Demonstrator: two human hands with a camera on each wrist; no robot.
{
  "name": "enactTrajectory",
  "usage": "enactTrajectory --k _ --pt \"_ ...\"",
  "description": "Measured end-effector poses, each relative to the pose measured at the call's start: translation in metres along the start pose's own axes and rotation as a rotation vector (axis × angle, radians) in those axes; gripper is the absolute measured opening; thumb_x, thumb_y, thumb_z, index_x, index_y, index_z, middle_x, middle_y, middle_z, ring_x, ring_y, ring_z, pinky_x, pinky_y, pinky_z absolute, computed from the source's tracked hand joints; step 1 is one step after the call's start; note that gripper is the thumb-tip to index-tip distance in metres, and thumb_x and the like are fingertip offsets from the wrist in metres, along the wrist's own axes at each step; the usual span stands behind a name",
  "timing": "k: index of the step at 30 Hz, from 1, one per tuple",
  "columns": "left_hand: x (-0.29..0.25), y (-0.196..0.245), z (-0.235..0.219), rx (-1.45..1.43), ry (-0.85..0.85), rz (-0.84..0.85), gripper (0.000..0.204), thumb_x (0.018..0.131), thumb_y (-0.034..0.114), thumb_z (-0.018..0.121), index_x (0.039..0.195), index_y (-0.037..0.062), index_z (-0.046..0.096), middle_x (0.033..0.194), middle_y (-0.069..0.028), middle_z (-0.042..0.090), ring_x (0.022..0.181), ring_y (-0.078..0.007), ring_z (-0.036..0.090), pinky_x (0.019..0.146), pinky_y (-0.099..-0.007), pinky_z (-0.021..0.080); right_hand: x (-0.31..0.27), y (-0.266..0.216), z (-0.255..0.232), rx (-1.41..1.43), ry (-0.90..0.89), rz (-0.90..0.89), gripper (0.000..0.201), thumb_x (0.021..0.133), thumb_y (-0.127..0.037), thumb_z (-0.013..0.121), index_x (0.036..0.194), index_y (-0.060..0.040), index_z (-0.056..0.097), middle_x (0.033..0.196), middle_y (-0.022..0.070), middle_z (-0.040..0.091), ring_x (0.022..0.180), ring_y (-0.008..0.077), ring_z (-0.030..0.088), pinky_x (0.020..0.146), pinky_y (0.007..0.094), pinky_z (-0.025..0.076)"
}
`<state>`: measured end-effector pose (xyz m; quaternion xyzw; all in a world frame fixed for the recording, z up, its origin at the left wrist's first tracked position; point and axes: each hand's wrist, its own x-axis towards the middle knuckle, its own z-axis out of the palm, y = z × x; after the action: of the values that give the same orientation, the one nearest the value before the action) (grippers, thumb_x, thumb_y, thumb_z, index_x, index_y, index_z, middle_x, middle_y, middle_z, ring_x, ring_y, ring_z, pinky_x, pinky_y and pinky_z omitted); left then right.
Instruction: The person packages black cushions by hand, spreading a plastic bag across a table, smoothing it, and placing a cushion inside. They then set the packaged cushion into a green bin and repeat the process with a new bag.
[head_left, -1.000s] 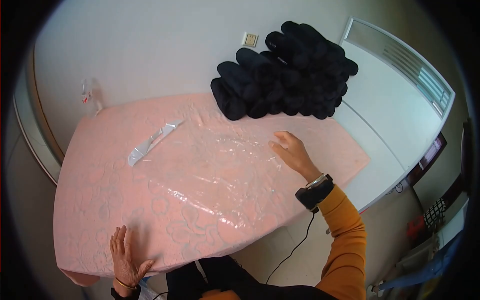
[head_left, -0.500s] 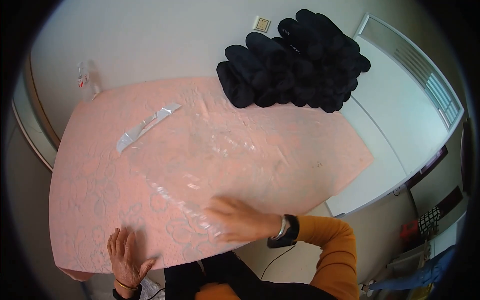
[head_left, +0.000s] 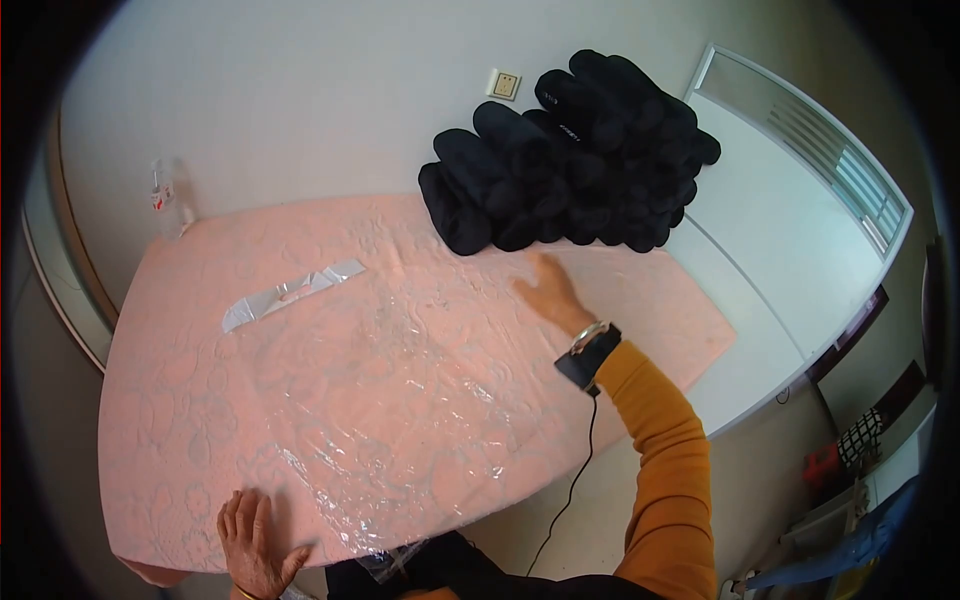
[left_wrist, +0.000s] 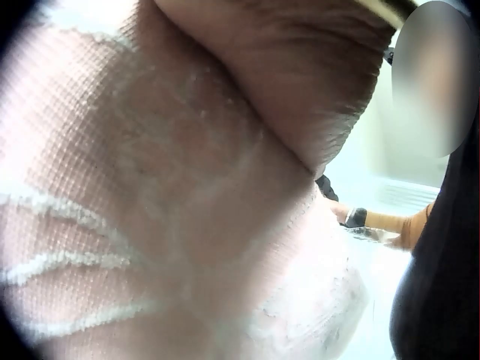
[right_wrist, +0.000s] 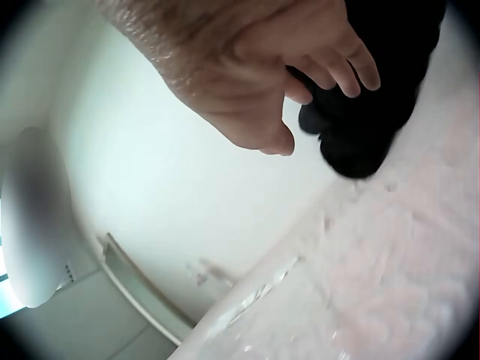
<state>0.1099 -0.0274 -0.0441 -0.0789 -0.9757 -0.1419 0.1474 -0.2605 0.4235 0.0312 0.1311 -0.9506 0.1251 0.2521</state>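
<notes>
A clear plastic bag (head_left: 400, 400) lies spread over the pink cloth (head_left: 170, 400), with a white strip (head_left: 292, 292) towards its far left. My left hand (head_left: 256, 545) rests on the cloth near the front left edge, fingers spread; the left wrist view shows its skin (left_wrist: 300, 75) close against the cloth. Over the far part of the cloth my right hand (head_left: 555, 295) is held with relaxed fingers, holding nothing, just in front of the pile of black rolled items (head_left: 590, 160). The right wrist view shows that hand (right_wrist: 262, 75) with the black pile (right_wrist: 360, 142) behind it.
A plastic bottle (head_left: 165, 200) stands at the back left by the wall. On the right is a white panel (head_left: 760, 220) with a slatted window. A wall socket (head_left: 504, 85) is above the pile, and a black cable (head_left: 575, 480) hangs from my right wrist.
My right hand swept back to the near edge, then out again to the far side. The clear plastic reaches nearer the front edge than before. My left hand stays on the cloth.
</notes>
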Motion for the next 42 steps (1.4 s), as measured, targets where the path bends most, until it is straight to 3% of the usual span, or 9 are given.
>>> enactTrajectory --k 7,16,20,24,27,32,36,39,42 --pt "-0.003 0.004 -0.007 0.021 -0.045 0.052 0.068 0.087 0.050 0.058 0.132 -0.0005 0.048 0.137 -0.0260 0.043 0.128 -0.0429 0.039 0.107 -0.0543 0.028 0.082 0.002 -0.041 -0.114 0.191 0.294 0.080 0.080 -0.035 0.072 0.142 -0.0031 0.032 0.147 0.0267 0.029 0.130 0.0415 0.039 0.106 0.0433 0.037" --pt "0.012 -0.002 -0.006 0.022 -0.045 0.060 0.068 0.085 0.044 0.065 0.135 0.0011 0.047 0.139 -0.0241 0.044 0.129 -0.0410 0.039 0.107 -0.0545 0.028 0.182 0.008 -0.011 -0.278 0.516 0.142 0.089 0.077 -0.038 0.075 0.145 -0.0063 0.027 0.150 0.0263 0.023 0.132 0.0420 0.037 0.104 0.0469 0.039" --pt "0.011 0.001 -0.006 -0.007 -0.047 0.016 0.068 0.085 0.043 0.065 0.135 0.0013 0.047 0.139 -0.0243 0.044 0.129 -0.0409 0.040 0.107 -0.0549 0.027 0.211 0.000 -0.001 -0.029 0.495 0.118 0.087 0.076 -0.034 0.077 0.145 -0.0092 0.029 0.147 0.0253 0.028 0.130 0.0411 0.039 0.101 0.0452 0.042" --pt "0.013 0.000 -0.003 0.004 -0.073 -0.002 0.069 0.084 0.043 0.066 0.135 0.0014 0.047 0.139 -0.0247 0.044 0.130 -0.0410 0.040 0.107 -0.0548 0.027 0.215 0.000 0.019 -0.212 0.157 0.307 0.074 0.077 -0.027 0.077 0.139 -0.0116 0.039 0.139 0.0230 0.039 0.119 0.0415 0.050 0.097 0.0433 0.046" --pt "0.014 -0.004 0.000 -0.004 -0.076 0.022 0.069 0.084 0.043 0.066 0.135 0.0017 0.047 0.138 -0.0244 0.044 0.130 -0.0408 0.040 0.107 -0.0547 0.027 0.212 0.012 0.029 -0.207 0.300 0.292 0.053 0.077 -0.021 0.077 0.121 -0.0101 0.051 0.118 0.0172 0.053 0.101 0.0393 0.059 0.088 0.0449 0.051" --pt "0.016 -0.004 0.003 -0.011 -0.064 0.024 0.068 0.084 0.043 0.066 0.135 0.0022 0.047 0.138 -0.0232 0.045 0.130 -0.0398 0.040 0.108 -0.0544 0.027 0.195 0.043 0.042 -0.143 0.441 0.168 0.036 0.076 -0.017 0.074 0.105 -0.0077 0.055 0.101 0.0156 0.060 0.092 0.0351 0.062 0.083 0.0435 0.052" --pt "0.014 -0.007 0.006 0.052 -0.023 0.041 0.070 0.085 0.046 0.065 0.137 0.0027 0.046 0.139 -0.0220 0.045 0.129 -0.0387 0.042 0.105 -0.0530 0.031 0.173 0.055 0.015 0.128 0.606 0.181 0.023 0.078 -0.011 0.067 0.098 -0.0067 0.056 0.090 0.0121 0.061 0.086 0.0278 0.063 0.078 0.0404 0.052" --pt "0.011 -0.002 0.000 0.060 -0.009 0.073 0.066 0.085 0.050 0.059 0.126 -0.0016 0.049 0.130 -0.0261 0.047 0.121 -0.0436 0.043 0.103 -0.0552 0.030 0.142 0.041 -0.028 0.750 0.579 0.470 0.018 0.078 -0.009 0.061 0.096 -0.0083 0.057 0.088 0.0063 0.063 0.077 0.0250 0.064 0.077 0.0376 0.052" --pt "0.011 0.004 -0.004 0.044 0.026 0.103 0.064 0.085 0.050 0.056 0.120 -0.0037 0.051 0.126 -0.0283 0.048 0.117 -0.0459 0.045 0.102 -0.0560 0.030 0.106 0.059 -0.051 1.140 0.424 0.498 0.017 0.079 -0.009 0.058 0.096 -0.0087 0.058 0.092 0.0054 0.064 0.081 0.0232 0.064 0.080 0.0378 0.052"
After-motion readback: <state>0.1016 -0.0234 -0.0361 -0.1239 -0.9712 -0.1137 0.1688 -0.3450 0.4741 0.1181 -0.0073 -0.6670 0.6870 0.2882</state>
